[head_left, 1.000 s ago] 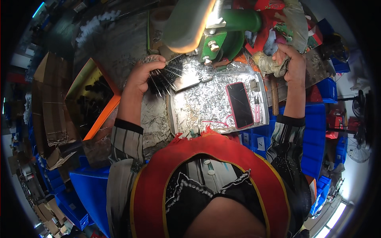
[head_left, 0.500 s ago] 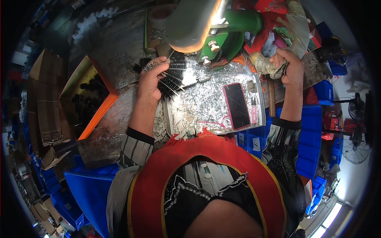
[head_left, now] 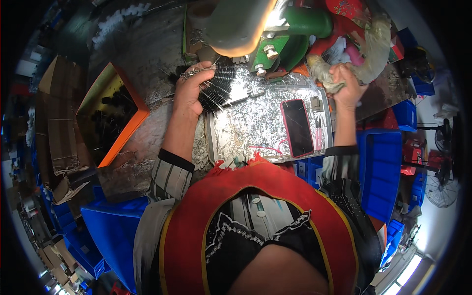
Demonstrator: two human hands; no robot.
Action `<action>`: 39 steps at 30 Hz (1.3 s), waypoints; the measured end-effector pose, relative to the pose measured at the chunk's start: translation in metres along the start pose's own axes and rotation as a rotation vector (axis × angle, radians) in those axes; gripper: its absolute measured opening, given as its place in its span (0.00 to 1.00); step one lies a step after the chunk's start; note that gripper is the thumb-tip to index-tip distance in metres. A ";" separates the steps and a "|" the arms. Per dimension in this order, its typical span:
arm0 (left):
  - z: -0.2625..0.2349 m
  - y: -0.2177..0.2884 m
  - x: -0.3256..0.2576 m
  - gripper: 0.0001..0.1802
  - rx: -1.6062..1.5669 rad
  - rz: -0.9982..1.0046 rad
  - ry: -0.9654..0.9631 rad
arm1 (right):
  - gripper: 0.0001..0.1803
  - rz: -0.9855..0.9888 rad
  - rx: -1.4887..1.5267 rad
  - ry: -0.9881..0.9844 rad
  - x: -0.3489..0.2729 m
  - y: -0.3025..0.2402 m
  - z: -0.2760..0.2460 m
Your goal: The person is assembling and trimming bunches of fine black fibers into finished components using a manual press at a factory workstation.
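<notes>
Since the earlier frame, the right hand (head_left: 347,87) has been shifted toward 9 o'clock, while the left hand (head_left: 189,93) has been kept in nearly the same place. With the view's middle taken as the dial's centre, a bundle of black-bristled brushes (head_left: 216,91) is found toward 11 o'clock, its wire stems pinched between the thumb and fingers of the left hand and its bristles fanned out toward 4 o'clock. At 2 o'clock, the fingers of the right hand are seen curled around the end of a pale wrapped handle (head_left: 377,53); how firmly it is gripped cannot be told. A green machine (head_left: 307,22) is set toward 1 o'clock, between the hands, with a shavings-strewn tray (head_left: 210,142) below it and a phone (head_left: 297,129) on that tray. For good control, the stems are probably best held together near their ends, so that the bristles are not crushed, the handle best moved smoothly, without jerking, and the left fingers best kept well clear of the machine.
</notes>
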State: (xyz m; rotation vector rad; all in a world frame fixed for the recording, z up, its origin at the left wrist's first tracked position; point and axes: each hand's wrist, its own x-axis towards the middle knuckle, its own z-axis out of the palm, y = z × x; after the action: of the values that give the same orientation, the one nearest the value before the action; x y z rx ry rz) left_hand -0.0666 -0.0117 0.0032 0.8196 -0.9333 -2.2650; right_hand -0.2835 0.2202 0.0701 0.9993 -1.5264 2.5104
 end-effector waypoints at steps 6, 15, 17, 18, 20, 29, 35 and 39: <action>-0.002 -0.004 -0.003 0.15 -0.013 0.046 -0.007 | 0.04 0.251 -0.054 -0.004 0.016 -0.011 -0.014; -0.002 -0.004 -0.003 0.16 -0.012 0.029 0.007 | 0.05 -0.042 -0.361 -0.048 0.019 -0.006 -0.024; -0.001 -0.006 0.000 0.16 -0.009 0.030 -0.006 | 0.02 -0.008 -0.044 -0.006 -0.002 0.017 -0.013; -0.002 -0.008 0.001 0.16 -0.044 0.050 -0.011 | 0.03 -0.060 0.044 -0.047 -0.004 0.032 -0.016; -0.004 -0.010 0.003 0.16 -0.085 0.076 -0.008 | 0.03 0.075 -0.013 -0.028 0.003 0.018 -0.023; 0.004 -0.010 -0.001 0.16 -0.034 0.142 0.057 | 0.11 0.449 -0.311 -0.173 0.057 -0.069 0.006; 0.005 -0.011 0.001 0.16 0.008 0.140 0.054 | 0.03 -0.058 -0.081 -0.007 -0.004 0.018 -0.012; 0.009 -0.013 -0.001 0.16 -0.074 0.207 0.109 | 0.04 0.207 -0.036 -0.001 0.008 0.007 -0.019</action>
State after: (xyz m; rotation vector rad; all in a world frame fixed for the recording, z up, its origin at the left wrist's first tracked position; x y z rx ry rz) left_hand -0.0760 0.0008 -0.0013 0.7683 -0.8384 -2.0435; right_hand -0.3014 0.2293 0.0627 0.8806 -1.7527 2.6032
